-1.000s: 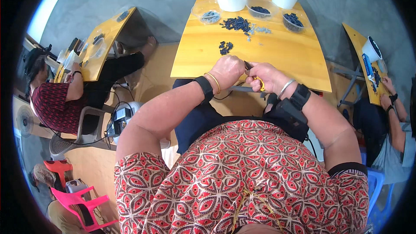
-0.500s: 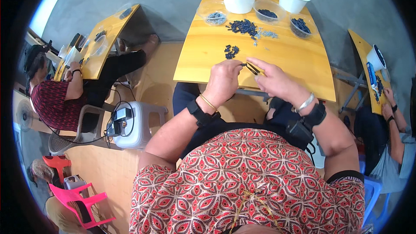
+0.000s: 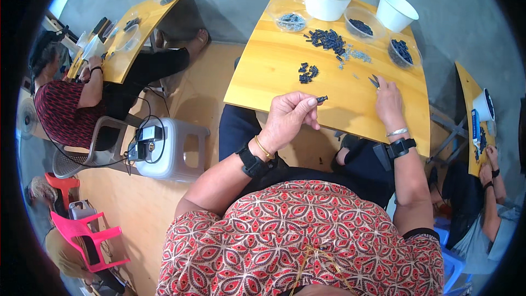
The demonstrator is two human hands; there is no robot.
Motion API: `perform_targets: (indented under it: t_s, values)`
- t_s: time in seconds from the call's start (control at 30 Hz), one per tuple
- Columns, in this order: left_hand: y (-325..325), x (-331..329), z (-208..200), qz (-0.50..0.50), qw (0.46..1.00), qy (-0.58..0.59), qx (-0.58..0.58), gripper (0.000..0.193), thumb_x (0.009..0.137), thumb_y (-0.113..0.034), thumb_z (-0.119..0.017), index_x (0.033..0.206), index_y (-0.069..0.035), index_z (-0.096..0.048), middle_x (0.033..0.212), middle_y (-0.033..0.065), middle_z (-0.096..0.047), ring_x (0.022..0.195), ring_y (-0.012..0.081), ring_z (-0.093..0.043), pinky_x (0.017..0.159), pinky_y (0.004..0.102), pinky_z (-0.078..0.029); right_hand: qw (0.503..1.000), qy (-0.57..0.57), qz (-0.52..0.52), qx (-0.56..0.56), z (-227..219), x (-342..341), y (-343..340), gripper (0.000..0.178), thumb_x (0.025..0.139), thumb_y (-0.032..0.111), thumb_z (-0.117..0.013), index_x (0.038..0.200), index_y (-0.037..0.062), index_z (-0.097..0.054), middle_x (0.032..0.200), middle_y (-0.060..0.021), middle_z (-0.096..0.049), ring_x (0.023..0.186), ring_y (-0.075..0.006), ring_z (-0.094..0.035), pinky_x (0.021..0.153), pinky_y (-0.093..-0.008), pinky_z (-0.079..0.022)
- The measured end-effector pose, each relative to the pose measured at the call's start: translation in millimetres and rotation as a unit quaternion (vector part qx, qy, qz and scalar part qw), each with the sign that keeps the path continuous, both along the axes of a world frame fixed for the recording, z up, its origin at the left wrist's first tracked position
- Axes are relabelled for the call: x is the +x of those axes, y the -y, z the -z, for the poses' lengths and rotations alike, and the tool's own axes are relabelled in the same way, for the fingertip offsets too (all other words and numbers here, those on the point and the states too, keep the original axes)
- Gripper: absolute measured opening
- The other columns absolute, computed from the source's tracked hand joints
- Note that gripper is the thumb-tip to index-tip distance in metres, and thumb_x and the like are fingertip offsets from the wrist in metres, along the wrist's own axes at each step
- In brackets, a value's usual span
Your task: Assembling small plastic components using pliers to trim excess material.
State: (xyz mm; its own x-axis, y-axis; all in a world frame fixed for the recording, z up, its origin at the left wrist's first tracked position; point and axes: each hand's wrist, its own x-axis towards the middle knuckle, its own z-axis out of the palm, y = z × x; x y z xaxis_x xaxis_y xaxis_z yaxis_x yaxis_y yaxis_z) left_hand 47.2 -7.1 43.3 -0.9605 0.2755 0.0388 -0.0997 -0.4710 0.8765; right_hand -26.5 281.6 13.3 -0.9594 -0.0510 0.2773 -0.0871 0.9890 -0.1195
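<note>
My left hand [image 3: 291, 118] is raised over the table's near edge, pinching a small black cylindrical piece [image 3: 322, 99] between thumb and finger. Over to the right, my right hand [image 3: 389, 104] is closed round dark tweezers [image 3: 375, 81], their tips pointing away toward a heap of small silvery parts [image 3: 359, 55]. A small group of black pieces [image 3: 307, 73] lies beyond my left hand. Farther back is a larger pile of similar black pieces [image 3: 327, 40], beside the silvery parts.
Along the back of the wooden table [image 3: 257, 85] stand two white tubs [image 3: 329, 0] and clear bowls, one with silvery parts [image 3: 290, 21], others with black pieces [image 3: 401, 51]. People sit at tables left [image 3: 66, 109] and right. A plastic stool [image 3: 172, 156] carries boxes and cables.
My hands have come apart. The right one has moved away to the right with the tweezers, while the left one keeps the black piece. The whole view has shifted slightly.
</note>
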Motion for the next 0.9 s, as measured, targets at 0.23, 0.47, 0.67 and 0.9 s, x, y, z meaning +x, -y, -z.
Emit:
perform_targets:
  t_s: [0.23,0.47,0.67,0.9]
  values:
    - [-1,-5,11,-0.007,0.997,-0.038,-0.071,0.014,0.09,-0.013,-0.054,0.093,-0.001,-0.061,0.069,0.0031,-0.06,0.059,0.011,-0.059,0.055,0.0209,-0.049,0.911,-0.038,-0.217,-0.348,-26,27,49,0.026,0.081,0.005,-0.056,0.107,0.0038,-0.056,0.084,-0.0135,-0.055,0.075,-0.0302,-0.056,0.069,-0.0362,-0.046]
    - [-12,-16,15,-0.004,0.961,-0.082,-0.263,0.013,0.088,-0.01,-0.058,0.096,0.0,-0.061,0.07,0.0032,-0.06,0.061,0.0086,-0.058,0.057,0.0211,-0.05,0.892,0.016,-0.308,-0.331,-48,52,100,0.012,0.082,0.002,-0.054,0.094,0.0013,-0.056,0.079,-0.0144,-0.056,0.072,-0.03,-0.057,0.062,-0.0342,-0.046]
    - [-30,-24,23,-0.016,0.991,0.008,-0.131,0.012,0.086,-0.004,-0.059,0.095,0.003,-0.061,0.077,0.0048,-0.062,0.064,0.0082,-0.058,0.062,0.0221,-0.053,0.891,-0.023,-0.275,-0.36,-16,44,99,0.009,0.082,0.002,-0.053,0.091,0.0005,-0.056,0.08,-0.0154,-0.056,0.071,-0.033,-0.057,0.061,-0.037,-0.046]
    - [-46,-44,39,-0.141,0.895,-0.232,-0.353,0.011,0.078,-0.003,-0.065,0.088,0.0,-0.062,0.073,0.007,-0.063,0.062,0.0143,-0.06,0.054,0.028,-0.046,0.919,-0.12,-0.236,-0.293,4,40,93,0.016,0.078,-0.001,-0.053,0.092,0.0024,-0.058,0.082,-0.0128,-0.057,0.08,-0.0323,-0.054,0.07,-0.0393,-0.043]
